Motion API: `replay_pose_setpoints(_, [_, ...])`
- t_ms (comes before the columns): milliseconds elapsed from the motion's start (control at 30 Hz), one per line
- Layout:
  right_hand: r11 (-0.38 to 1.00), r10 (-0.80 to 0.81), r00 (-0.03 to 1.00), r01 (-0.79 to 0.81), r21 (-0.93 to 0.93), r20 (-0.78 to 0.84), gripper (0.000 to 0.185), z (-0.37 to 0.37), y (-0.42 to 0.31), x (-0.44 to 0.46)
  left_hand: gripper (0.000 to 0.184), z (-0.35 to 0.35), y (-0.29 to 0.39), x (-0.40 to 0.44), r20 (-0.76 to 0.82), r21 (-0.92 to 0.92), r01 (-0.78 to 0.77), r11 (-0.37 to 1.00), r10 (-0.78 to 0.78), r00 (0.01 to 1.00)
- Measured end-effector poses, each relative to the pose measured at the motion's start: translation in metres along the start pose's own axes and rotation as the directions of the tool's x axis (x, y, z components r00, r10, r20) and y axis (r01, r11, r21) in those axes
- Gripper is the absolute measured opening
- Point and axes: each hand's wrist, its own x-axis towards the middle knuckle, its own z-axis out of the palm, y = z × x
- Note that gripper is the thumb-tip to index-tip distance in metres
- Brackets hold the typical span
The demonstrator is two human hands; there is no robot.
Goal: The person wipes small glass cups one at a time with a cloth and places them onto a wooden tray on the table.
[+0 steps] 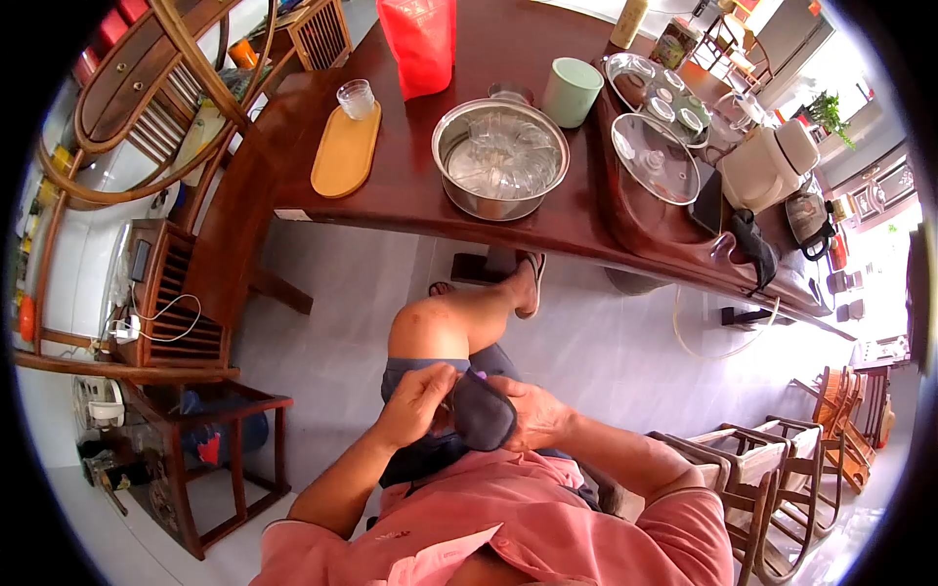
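Over my lap, my right hand is wrapped round the side of a dark grey, rounded cloth piece, which looks like a small pouch. A bit of purple shows at its top edge. Just to the left, my left hand is closed in a pinch beside the cloth; what its fingertips hold, if anything, is too small to tell. Beyond my crossed knee stands a steel pot on the table, with clear glass or plastic pieces inside.
On the dark wooden table are a yellow tray, clear cups, a red bag, a green cup and a glass lid. A wooden stool stands left; chairs stand right.
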Motion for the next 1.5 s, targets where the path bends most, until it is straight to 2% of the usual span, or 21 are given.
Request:
replay_pose_setpoints(67, [0.998,0.048,0.999,-0.048,-0.047,0.011,0.048,0.002,-0.003,0.000,0.041,0.004,0.000,0.006,-0.059,0.131,-0.117,0.984,0.126,0.990])
replay_pose_setpoints(167, [0.985,0.170,0.984,-0.170,-0.003,-0.057,0.051,0.009,-0.013,-0.004,0.046,0.013,0.011,0.007,-0.115,0.155,-0.076,0.985,0.094,0.989])
replay_pose_setpoints(233, [0.947,0.315,0.947,-0.309,0.082,-0.066,0.051,0.009,-0.021,-0.007,0.047,0.021,0.018,0.002,-0.149,0.052,-0.009,0.999,0.017,0.989])
replay_pose_setpoints(267, [0.899,0.409,0.904,-0.375,0.226,-0.123,0.050,0.008,-0.023,-0.007,0.047,0.024,0.020,0.001,-0.164,-0.001,0.020,1.000,-0.020,0.986])
replay_pose_setpoints(333, [0.734,0.601,0.778,-0.444,0.513,-0.186,0.049,0.008,-0.026,-0.002,0.047,0.022,0.009,0.003,-0.170,0.046,-0.088,0.995,0.095,0.981])
replay_pose_setpoints(433, [0.565,0.667,0.739,-0.417,0.712,-0.096,0.049,0.001,-0.029,0.002,0.045,0.024,0.013,-0.002,-0.180,0.073,-0.167,0.983,0.178,0.967])
replay_pose_setpoints(533, [0.705,0.581,0.769,-0.312,0.637,-0.267,0.045,0.009,-0.034,0.006,0.029,0.024,0.018,-0.006,-0.159,0.110,-0.259,0.960,0.274,0.948])
replay_pose_setpoints(600, [0.620,0.684,0.700,-0.410,0.670,-0.205,0.040,-0.011,-0.036,0.017,0.029,0.027,0.026,-0.013,-0.135,0.072,-0.247,0.966,0.255,0.958])
replay_pose_setpoints(667, [0.511,0.778,0.614,-0.497,0.701,-0.131,0.037,-0.035,-0.041,0.030,0.029,0.032,0.026,-0.008,-0.104,0.163,-0.465,0.870,0.484,0.869])
replay_pose_setpoints(700, [0.362,0.832,0.548,-0.412,0.836,-0.090,0.034,-0.029,-0.042,0.029,0.032,0.032,0.025,-0.006,-0.083,0.205,-0.563,0.800,0.588,0.805])
replay_pose_setpoints(800, [0.043,0.872,0.482,-0.256,0.966,0.089,0.033,-0.035,-0.039,0.028,0.042,0.022,0.021,-0.008,-0.009,0.273,-0.562,0.781,0.587,0.810])
replay_pose_setpoints(833, [-0.317,0.868,0.410,0.019,0.948,0.282,0.029,-0.039,-0.042,0.031,0.043,0.021,0.022,-0.009,0.017,0.354,-0.589,0.726,0.625,0.780])
replay_pose_setpoints(933, [-0.481,0.866,0.349,0.382,0.789,0.359,0.035,-0.033,-0.044,0.035,0.045,0.019,0.028,-0.004,0.103,0.526,-0.645,0.554,0.712,0.695])
replay_pose_setpoints(1000, [-0.476,0.872,0.333,0.412,0.777,0.358,0.037,-0.026,-0.047,0.034,0.047,0.015,0.025,-0.003,0.142,0.572,-0.655,0.494,0.727,0.672])
replay_pose_setpoints(1067, [-0.479,0.873,0.319,0.427,0.767,0.368,0.037,-0.023,-0.051,0.035,0.044,0.013,0.024,-0.005,0.142,0.533,-0.661,0.528,0.714,0.685])
replay_pose_setpoints(1167, [-0.352,0.848,0.405,-0.051,0.935,0.341,0.037,-0.031,-0.055,0.023,0.040,0.017,0.025,-0.011,0.063,0.370,-0.612,0.699,0.638,0.767])
replay_pose_setpoints(1233, [0.121,0.797,0.604,-0.211,0.970,0.032,0.038,-0.032,-0.050,0.016,0.037,0.022,0.034,-0.020,0.050,0.318,-0.571,0.757,0.588,0.807])
replay_pose_setpoints(1267, [0.370,0.700,0.707,-0.237,0.898,-0.102,0.038,-0.033,-0.044,0.013,0.037,0.021,0.030,-0.019,0.040,0.249,-0.586,0.771,0.597,0.802])
replay_pose_setpoints(1300, [0.513,0.640,0.757,-0.294,0.806,-0.131,0.045,-0.026,-0.039,0.009,0.036,0.020,0.024,-0.018,0.032,0.178,-0.597,0.782,0.602,0.798])
replay_pose_setpoints(1400, [0.637,0.577,0.815,-0.407,0.655,-0.055,0.048,-0.031,-0.029,0.002,0.034,0.026,0.018,-0.021,-0.013,0.078,-0.570,0.818,0.572,0.820])
replay_pose_setpoints(1500, [0.848,0.459,0.871,-0.369,0.381,-0.176,0.043,-0.035,-0.021,0.001,0.033,0.026,0.023,-0.020,-0.021,0.078,-0.458,0.885,0.461,0.887])
